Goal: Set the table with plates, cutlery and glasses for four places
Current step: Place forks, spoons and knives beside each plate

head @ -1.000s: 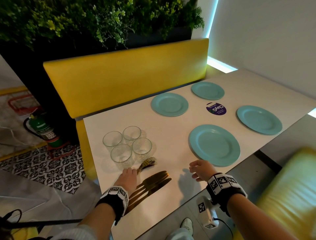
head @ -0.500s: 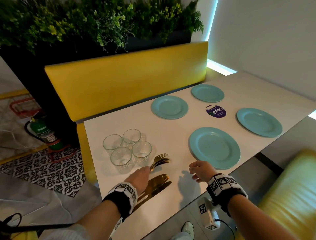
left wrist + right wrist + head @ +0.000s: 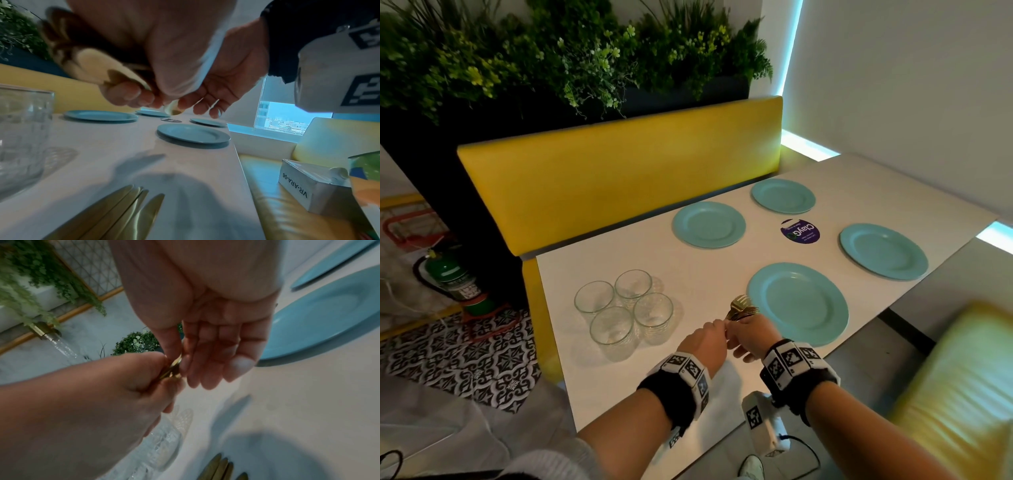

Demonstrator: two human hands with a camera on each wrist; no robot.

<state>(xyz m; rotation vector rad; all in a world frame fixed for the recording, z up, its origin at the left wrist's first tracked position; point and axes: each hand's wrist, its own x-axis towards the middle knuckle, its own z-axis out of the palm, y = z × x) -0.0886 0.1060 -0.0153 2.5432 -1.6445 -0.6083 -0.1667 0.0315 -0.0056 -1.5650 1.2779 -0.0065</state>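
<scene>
Forks (image 3: 742, 308) bunched in the left hand's (image 3: 705, 342) grip, right hand (image 3: 751, 337) pinching one.

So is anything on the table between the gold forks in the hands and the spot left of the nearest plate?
Nothing visible: the forks are held just left of the nearest plate, with only bare table below; the glasses stand further left.

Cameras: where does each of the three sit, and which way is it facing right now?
Head: above, looking down the table at four plates and both hands, the left hand gripping gold forks.
Left wrist: low over the table, facing the plates; shows both hands and the knives.
Right wrist: looks along the right hand toward the left hand.
Shared: forks, nearest plate.
</scene>
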